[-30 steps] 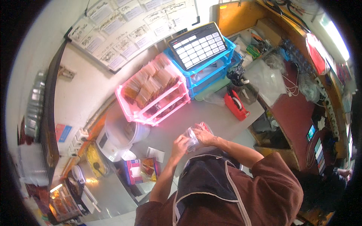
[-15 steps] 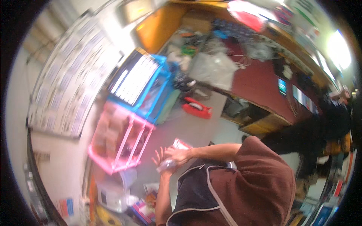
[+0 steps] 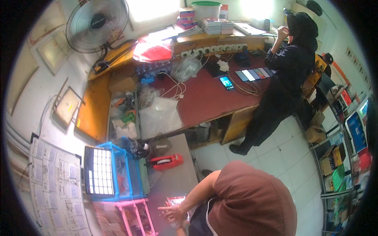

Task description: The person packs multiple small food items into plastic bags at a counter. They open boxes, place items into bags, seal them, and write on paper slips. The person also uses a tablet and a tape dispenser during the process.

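Note:
My right hand (image 3: pixel 176 212) comes in from the brown sleeve (image 3: pixel 240 188) and reaches left over the grey tabletop (image 3: pixel 179 149), its fingers stretched out and spread. Close beneath it is my left hand (image 3: pixel 180 228), mostly covered by the right one and cut by the lower edge; its fingers cannot be made out. Just beyond the right hand lies a small shiny packet (image 3: pixel 176 200), red and silver. Whether anything sits between my palms is hidden. A red tape dispenser (image 3: pixel 167 161) stands farther up the table.
Blue (image 3: pixel 136 188) and pink (image 3: pixel 128 216) plastic racks line the table's left. A dark red counter (image 3: pixel 212 100) carries plastic bags, cables and phones. Beside it stands a person in black (image 3: pixel 275 86), one hand raised. Shelves (image 3: pixel 334 165) with boxes run along the right.
My view has swung up and to the right, so the hands now sit lower in it. The fan and the person in black have come into sight. My hands stay close together.

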### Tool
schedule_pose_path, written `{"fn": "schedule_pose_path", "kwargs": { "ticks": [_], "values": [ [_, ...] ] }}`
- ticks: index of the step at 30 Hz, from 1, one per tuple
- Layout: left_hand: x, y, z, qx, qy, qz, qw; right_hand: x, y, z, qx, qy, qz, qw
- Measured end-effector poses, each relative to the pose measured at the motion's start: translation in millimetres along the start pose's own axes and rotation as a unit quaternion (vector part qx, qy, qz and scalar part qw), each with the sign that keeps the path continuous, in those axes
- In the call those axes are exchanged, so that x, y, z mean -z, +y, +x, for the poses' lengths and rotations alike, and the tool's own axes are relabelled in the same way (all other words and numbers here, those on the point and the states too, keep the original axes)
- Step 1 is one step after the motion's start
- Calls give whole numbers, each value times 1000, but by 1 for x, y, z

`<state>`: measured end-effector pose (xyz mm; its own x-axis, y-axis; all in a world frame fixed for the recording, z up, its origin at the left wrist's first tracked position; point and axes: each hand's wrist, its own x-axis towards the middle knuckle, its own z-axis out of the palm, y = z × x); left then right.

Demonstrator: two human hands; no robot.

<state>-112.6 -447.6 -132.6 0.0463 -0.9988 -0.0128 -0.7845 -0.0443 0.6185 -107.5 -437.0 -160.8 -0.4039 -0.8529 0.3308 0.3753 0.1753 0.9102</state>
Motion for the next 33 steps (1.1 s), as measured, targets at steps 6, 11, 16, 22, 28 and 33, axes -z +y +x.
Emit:
{"fn": "schedule_pose_path", "kwargs": {
  "ticks": [6,11,16,22,28,33],
  "values": [
    [1,45,24,7,-8,-72,997,2,0,-15,41,28,-82,995],
    [1,83,42,27,-19,-130,991,-24,-13,31,254,351,372,821],
    [3,115,54,48,-15,-185,982,-76,-33,113,419,520,730,145],
    [41,152,50,113,55,-270,954,-206,-19,234,446,243,856,-91],
    [147,220,45,131,145,-312,930,-245,-50,302,302,329,895,-19],
    [222,319,66,132,151,-389,899,-167,-4,315,157,409,866,-241]
  ]
}}
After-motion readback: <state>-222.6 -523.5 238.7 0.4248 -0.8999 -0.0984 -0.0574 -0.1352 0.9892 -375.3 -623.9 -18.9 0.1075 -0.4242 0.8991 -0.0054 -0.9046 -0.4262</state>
